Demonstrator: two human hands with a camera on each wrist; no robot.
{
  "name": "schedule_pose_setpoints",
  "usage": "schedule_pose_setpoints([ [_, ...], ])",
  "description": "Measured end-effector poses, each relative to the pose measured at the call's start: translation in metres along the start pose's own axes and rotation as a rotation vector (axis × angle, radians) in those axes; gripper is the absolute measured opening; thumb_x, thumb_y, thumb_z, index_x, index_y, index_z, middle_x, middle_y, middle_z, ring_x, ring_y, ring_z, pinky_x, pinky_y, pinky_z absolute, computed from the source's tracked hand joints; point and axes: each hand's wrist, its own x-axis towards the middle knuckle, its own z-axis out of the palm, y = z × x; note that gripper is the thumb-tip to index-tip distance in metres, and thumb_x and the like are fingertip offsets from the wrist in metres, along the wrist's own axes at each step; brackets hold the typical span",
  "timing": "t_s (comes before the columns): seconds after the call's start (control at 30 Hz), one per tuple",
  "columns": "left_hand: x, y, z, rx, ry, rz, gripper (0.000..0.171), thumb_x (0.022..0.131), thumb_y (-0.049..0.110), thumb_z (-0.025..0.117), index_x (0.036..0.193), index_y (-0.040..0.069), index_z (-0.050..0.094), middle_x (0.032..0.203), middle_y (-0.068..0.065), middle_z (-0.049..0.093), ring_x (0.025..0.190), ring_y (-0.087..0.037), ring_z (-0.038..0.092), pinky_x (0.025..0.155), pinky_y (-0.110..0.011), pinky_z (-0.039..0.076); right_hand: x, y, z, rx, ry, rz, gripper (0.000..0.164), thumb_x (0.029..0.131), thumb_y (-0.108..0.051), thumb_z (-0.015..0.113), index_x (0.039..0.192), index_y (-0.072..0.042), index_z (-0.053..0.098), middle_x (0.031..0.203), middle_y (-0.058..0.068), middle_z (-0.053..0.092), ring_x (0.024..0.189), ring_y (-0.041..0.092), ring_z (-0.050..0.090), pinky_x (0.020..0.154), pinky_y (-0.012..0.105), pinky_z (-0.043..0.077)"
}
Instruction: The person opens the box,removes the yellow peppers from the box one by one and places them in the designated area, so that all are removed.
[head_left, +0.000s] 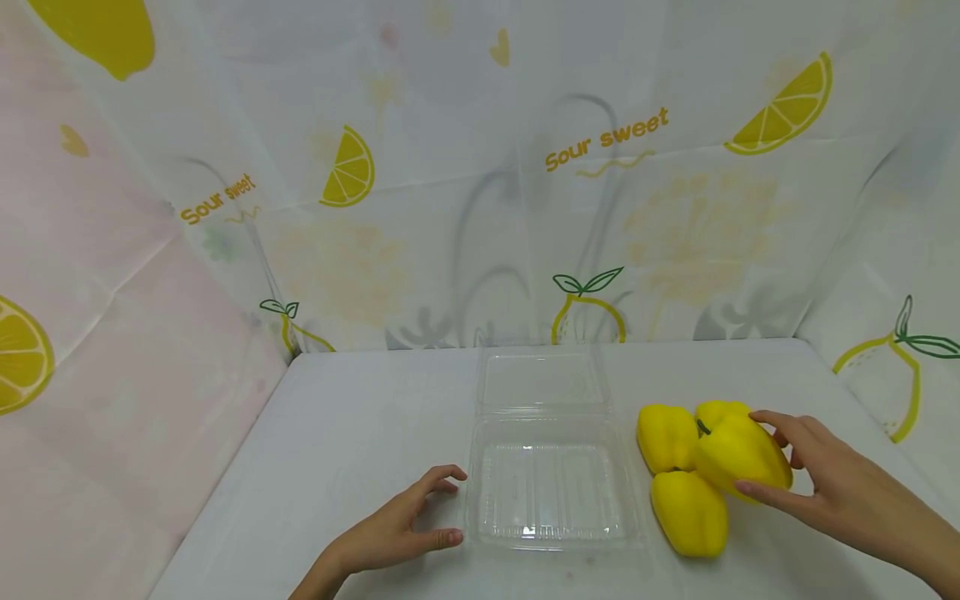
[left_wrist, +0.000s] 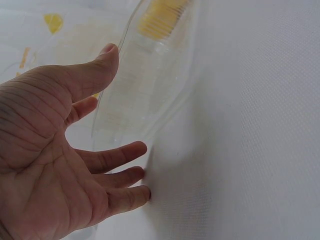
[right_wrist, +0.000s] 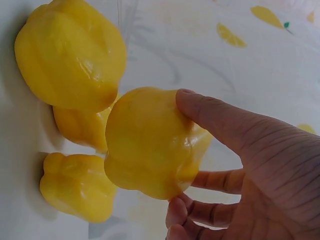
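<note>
In the head view, my right hand (head_left: pixel 832 475) pinches a yellow bell pepper (head_left: pixel 742 454) between thumb and fingertips. The right wrist view shows this held pepper (right_wrist: pixel 152 142) raised off the tabletop, the thumb on one side and fingers on the other. Three more yellow bell peppers sit around it: one at left (head_left: pixel 666 437), one behind (head_left: pixel 722 410) and one in front (head_left: pixel 690 515). My left hand (head_left: pixel 393 527), fingers loosely bent and holding nothing, is at the left rim of a transparent plastic clamshell box (head_left: pixel 551 492). In the left wrist view, the box wall (left_wrist: pixel 145 95) stands just beyond the fingers.
The box's lid (head_left: pixel 543 382) lies folded back toward the rear of the white table (head_left: pixel 367 417). A lemon-print cloth (head_left: pixel 450 208) hangs behind the table and along both sides. The peppers stand close to the box's right side.
</note>
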Motion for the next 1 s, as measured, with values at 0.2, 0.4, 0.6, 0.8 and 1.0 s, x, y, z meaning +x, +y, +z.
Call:
schedule_pose_setpoints([
  [0.2,0.0,0.001,0.0,-0.004,0.002,0.009,0.062,0.093,0.039,0.07,0.143,0.028,0.035,0.139,0.004,0.049,0.13,-0.023,0.045,0.1,-0.053,0.038,-0.002,0.01,0.0,-0.039,-0.074,0.086,0.088,0.078,-0.063,0.073,0.135,-0.002,0.045,0.112,0.017,0.055,0.087,0.025,0.053,0.057,0.029,0.045],
  [0.4,0.0,0.001,0.001,-0.008,0.003,0.009,0.063,0.092,0.039,0.07,0.143,0.028,0.035,0.139,0.005,0.048,0.131,-0.022,0.045,0.101,-0.053,0.038,-0.004,0.016,0.002,-0.058,-0.129,0.155,0.091,0.078,-0.068,0.07,0.134,-0.001,0.045,0.107,0.017,0.055,0.082,0.025,0.054,0.058,0.035,0.047],
  [0.6,0.0,0.0,0.001,-0.014,0.002,0.01,0.062,0.092,0.039,0.07,0.143,0.028,0.035,0.14,0.005,0.048,0.131,-0.022,0.045,0.101,-0.053,0.037,-0.005,0.014,0.0,-0.06,-0.221,0.213,0.088,0.082,-0.062,0.07,0.132,0.004,0.042,0.101,0.017,0.054,0.078,0.024,0.053,0.057,0.038,0.049],
  [0.8,0.0,-0.001,0.001,-0.019,0.001,0.012,0.062,0.093,0.038,0.07,0.144,0.027,0.035,0.142,0.005,0.047,0.132,-0.022,0.044,0.102,-0.053,0.037,-0.008,0.021,0.006,-0.043,-0.292,0.268,0.094,0.081,-0.066,0.068,0.132,0.007,0.038,0.1,0.017,0.054,0.075,0.022,0.052,0.058,0.038,0.048],
  [1.0,0.0,-0.002,0.0,-0.009,0.003,0.014,0.062,0.093,0.038,0.069,0.144,0.027,0.035,0.142,0.003,0.047,0.131,-0.021,0.044,0.102,-0.051,0.038,-0.008,0.02,0.011,-0.034,-0.361,0.33,0.099,0.078,-0.067,0.07,0.129,0.012,0.038,0.096,0.017,0.057,0.072,0.022,0.053,0.061,0.044,0.051],
])
